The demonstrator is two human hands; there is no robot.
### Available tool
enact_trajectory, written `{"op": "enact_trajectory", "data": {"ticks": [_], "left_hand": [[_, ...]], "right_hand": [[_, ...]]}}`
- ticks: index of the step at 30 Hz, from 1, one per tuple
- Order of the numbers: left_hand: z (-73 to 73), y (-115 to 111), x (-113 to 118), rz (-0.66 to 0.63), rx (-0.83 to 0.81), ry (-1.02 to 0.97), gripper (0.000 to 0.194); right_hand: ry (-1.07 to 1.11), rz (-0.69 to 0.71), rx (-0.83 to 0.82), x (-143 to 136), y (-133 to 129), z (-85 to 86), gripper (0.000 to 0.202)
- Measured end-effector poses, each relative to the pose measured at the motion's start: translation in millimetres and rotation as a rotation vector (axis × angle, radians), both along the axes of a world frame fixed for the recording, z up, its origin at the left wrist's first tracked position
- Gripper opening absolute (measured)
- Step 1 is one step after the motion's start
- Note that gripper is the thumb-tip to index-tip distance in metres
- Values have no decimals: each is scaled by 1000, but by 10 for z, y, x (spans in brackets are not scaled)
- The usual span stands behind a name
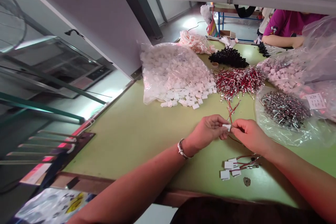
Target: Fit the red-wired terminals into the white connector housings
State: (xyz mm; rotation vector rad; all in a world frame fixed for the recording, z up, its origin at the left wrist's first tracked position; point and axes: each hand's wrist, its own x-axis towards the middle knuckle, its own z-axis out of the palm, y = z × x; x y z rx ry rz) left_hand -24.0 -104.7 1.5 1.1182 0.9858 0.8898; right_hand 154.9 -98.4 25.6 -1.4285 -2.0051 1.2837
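Observation:
A small white plastic connector housing (226,126) is pinched in the fingers of my left hand (207,131). My right hand (246,133) meets it from the right, its thumb and forefinger closed on a thin wire (235,139) at the housing's edge; most of that wire is hidden by the fingers. Just beyond the fingertips lie a few loose red wires (231,107) with metal ends. Below my right wrist, several white housings with red wires attached (231,164) rest on the green table. A small round brownish piece (246,181) lies beside them.
An open clear bag of white housings (178,70) spills onto the table (126,136). Behind my hands sit a heap of red wires (240,80) and a black pile (228,57). Metal parts (285,108) lie on plastic at right. Opposite sits a person in a purple shirt (288,24).

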Motion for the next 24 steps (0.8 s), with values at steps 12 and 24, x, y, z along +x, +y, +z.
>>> {"op": "enact_trajectory", "data": {"ticks": [12,24], "left_hand": [[34,-326,10,-302,371,658,17],[-98,476,-824,225,532,1346,30]], "right_hand": [[-435,204,314,157,5,-50,13],[-314,180,236,62,-59,-72,12]]}}
